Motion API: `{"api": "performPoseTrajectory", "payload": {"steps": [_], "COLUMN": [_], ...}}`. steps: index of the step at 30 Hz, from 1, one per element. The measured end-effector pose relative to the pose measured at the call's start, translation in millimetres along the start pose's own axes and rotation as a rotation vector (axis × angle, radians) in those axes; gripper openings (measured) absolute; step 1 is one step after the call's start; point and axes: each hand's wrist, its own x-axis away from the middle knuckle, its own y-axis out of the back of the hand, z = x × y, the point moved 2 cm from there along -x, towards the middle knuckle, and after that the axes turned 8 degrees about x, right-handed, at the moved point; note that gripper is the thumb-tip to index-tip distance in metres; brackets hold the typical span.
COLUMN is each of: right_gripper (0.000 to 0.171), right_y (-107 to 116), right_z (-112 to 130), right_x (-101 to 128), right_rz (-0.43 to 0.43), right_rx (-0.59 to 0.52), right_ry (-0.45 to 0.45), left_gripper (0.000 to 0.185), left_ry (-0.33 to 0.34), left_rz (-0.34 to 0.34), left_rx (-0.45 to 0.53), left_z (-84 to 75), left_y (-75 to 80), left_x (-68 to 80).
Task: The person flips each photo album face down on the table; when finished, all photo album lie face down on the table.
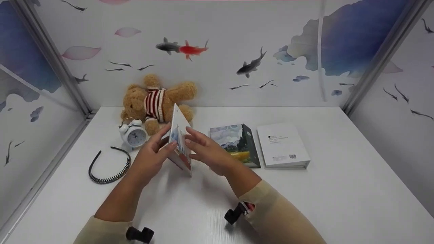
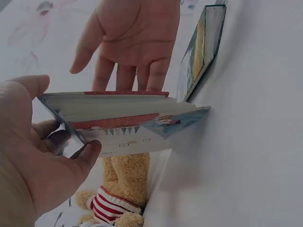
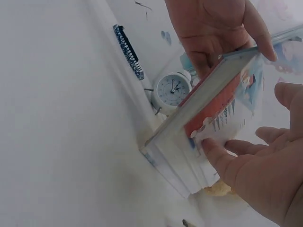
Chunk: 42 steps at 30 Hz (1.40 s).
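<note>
Near the middle of the table, a hardcover book (image 1: 183,140) with a blue, white and red illustrated cover stands upright on its edge. My left hand (image 1: 152,156) grips its spine side, thumb (image 2: 90,153) on one cover and fingers around the other. Pages show between the covers in the left wrist view. My right hand (image 1: 212,150) is at the opposite cover, fingers extended; in the right wrist view a fingertip (image 3: 210,146) touches that cover while the thumb stays apart. Beyond the right hand lies a book with a painted landscape cover (image 1: 234,142), partly hidden by the hand.
A white book (image 1: 281,145) lies face down at the right. At the left are a teddy bear (image 1: 156,105) in a striped shirt, lying on its side, a white alarm clock (image 1: 135,135) and a black toothed headband (image 1: 110,179). Printed wall panels (image 1: 217,27) enclose the table.
</note>
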Motion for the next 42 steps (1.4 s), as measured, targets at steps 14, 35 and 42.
{"api": "performPoseTrajectory", "payload": {"steps": [14, 35, 42], "right_gripper": [0.073, 0.081, 0.078], "right_y": [4.4, 19.4, 27.3], "right_z": [11.0, -9.0, -26.5], "right_x": [2.7, -10.1, -13.1], "right_rz": [-0.112, -0.281, -0.248], "right_rx": [-0.113, 0.127, 0.133], "right_ry": [-0.011, -0.225, -0.242], "left_gripper": [0.062, 0.07, 0.085], "left_ry": [0.032, 0.241, 0.243], "left_rz": [0.149, 0.093, 0.059], "left_rx": [-0.015, -0.255, -0.39], "left_z": [15.5, 46.8, 48.3], "left_y": [-5.7, 18.0, 18.8], "left_x": [-11.3, -20.9, -21.3]}}
